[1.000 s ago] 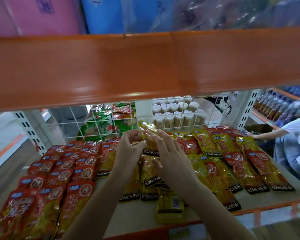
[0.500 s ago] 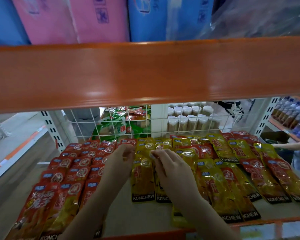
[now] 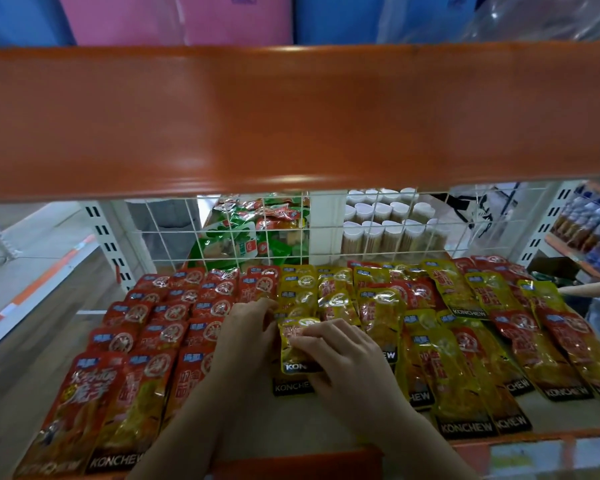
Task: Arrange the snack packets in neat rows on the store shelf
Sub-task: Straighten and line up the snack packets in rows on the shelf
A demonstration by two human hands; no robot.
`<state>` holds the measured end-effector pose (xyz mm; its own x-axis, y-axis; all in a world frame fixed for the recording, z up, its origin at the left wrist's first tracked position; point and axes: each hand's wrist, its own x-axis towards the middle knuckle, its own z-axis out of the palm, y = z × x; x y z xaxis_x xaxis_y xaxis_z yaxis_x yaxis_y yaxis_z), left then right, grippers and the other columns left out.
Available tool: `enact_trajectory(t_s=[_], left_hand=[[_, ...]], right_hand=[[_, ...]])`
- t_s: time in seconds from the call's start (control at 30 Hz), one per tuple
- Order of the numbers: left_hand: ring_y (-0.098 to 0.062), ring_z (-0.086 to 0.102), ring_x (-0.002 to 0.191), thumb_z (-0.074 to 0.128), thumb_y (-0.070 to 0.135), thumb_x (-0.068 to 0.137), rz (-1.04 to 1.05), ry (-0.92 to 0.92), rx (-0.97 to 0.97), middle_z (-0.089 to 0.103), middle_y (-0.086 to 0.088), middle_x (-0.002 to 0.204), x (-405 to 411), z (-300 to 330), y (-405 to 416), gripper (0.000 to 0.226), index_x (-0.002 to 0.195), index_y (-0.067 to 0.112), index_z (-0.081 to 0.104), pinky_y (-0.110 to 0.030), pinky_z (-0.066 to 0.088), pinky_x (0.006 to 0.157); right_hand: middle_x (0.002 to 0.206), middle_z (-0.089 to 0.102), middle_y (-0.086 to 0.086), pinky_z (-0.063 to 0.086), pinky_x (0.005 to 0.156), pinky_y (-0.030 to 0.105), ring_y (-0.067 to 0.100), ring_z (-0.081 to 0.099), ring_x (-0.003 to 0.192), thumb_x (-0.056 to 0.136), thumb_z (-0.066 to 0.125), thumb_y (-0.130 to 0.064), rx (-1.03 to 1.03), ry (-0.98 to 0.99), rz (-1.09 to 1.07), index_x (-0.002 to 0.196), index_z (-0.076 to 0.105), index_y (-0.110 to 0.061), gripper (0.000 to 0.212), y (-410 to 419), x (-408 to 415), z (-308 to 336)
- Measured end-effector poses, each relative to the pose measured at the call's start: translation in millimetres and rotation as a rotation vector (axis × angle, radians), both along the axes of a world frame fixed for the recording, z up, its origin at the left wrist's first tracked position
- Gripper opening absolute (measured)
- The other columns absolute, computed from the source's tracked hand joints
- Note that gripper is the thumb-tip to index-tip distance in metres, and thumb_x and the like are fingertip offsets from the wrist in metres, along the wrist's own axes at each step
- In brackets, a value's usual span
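- We have both hands on one yellow snack packet (image 3: 297,344) in the middle column of the store shelf (image 3: 326,420), where it lies overlapping the yellow packets above and below it.
- Our right hand (image 3: 347,362) covers the packet's right and lower part with fingers curled across its face; the grip looks like a light pinch on the foil, though the thumb is hidden, so we can't be sure how firmly it holds.
- Our left hand (image 3: 246,330) rests at the packet's top-left edge, fingers bent down onto the corner, between it and the red packets (image 3: 163,327) just beside.
- To place it well, we should square the packet's long edges with the yellow column (image 3: 298,289) behind it and keep its printed end at the same stagger as its neighbours.
- We should slide it flat instead of lifting it, since slick foil is likely to shift the packets beneath.
- The left hand can serve as a stop so the red rows stay undisturbed.
- The mixed yellow and red packets (image 3: 465,358) to the right lie at slants and seem to need straightening next.
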<state>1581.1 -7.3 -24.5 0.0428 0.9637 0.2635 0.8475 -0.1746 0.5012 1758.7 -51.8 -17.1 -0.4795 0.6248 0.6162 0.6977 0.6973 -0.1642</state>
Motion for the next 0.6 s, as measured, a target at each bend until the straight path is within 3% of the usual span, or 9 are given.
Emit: enact_trajectory(t_s=[0.13, 0.23, 0.47, 0.6], left_hand=[[-0.007, 0.058, 0.087, 0.061, 0.006, 0.086, 0.026, -0.171, -0.035, 0.066, -0.001, 0.099, 1.4, 7.8, 1.4, 0.024, 0.11, 0.011, 0.061, -0.01, 0.043, 0.069], [-0.001, 0.055, 0.075, 0.058, 0.004, 0.088, 0.074, -0.265, -0.082, 0.064, 0.003, 0.091, 1.3, 15.2, 5.7, 0.021, 0.106, 0.015, 0.06, -0.008, 0.04, 0.055], [0.001, 0.051, 0.068, 0.058, 0.005, 0.089, 0.089, -0.299, -0.056, 0.062, 0.001, 0.09, 4.3, 24.5, 21.1, 0.02, 0.106, 0.014, 0.061, -0.006, 0.039, 0.046], [0.002, 0.051, 0.071, 0.059, 0.007, 0.089, 0.094, -0.313, -0.054, 0.065, -0.001, 0.097, 4.5, 16.5, 27.0, 0.018, 0.105, 0.014, 0.061, -0.007, 0.036, 0.05]], right_hand=[[0.109, 0.057, -0.012, 0.051, 0.078, 0.029, 0.009, 0.052, 0.101, 0.071, 0.061, -0.042, -0.087, -0.087, 0.109, 0.109, 0.061, -0.026, 0.042, -1.9, 1.2, -3.3], [0.112, 0.056, -0.011, 0.051, 0.079, 0.028, 0.008, 0.05, 0.104, 0.073, 0.064, -0.049, -0.125, -0.115, 0.159, 0.11, 0.062, -0.025, 0.043, -4.1, 0.4, -3.5], [0.118, 0.056, -0.012, 0.052, 0.083, 0.03, 0.009, 0.052, 0.108, 0.074, 0.054, -0.044, -0.229, -0.121, 0.18, 0.114, 0.062, -0.027, 0.045, -7.3, -1.1, 2.3], [0.118, 0.057, -0.013, 0.052, 0.085, 0.031, 0.007, 0.052, 0.111, 0.076, 0.053, -0.046, -0.248, -0.153, 0.176, 0.114, 0.063, -0.028, 0.043, -8.3, -1.9, 3.0]])
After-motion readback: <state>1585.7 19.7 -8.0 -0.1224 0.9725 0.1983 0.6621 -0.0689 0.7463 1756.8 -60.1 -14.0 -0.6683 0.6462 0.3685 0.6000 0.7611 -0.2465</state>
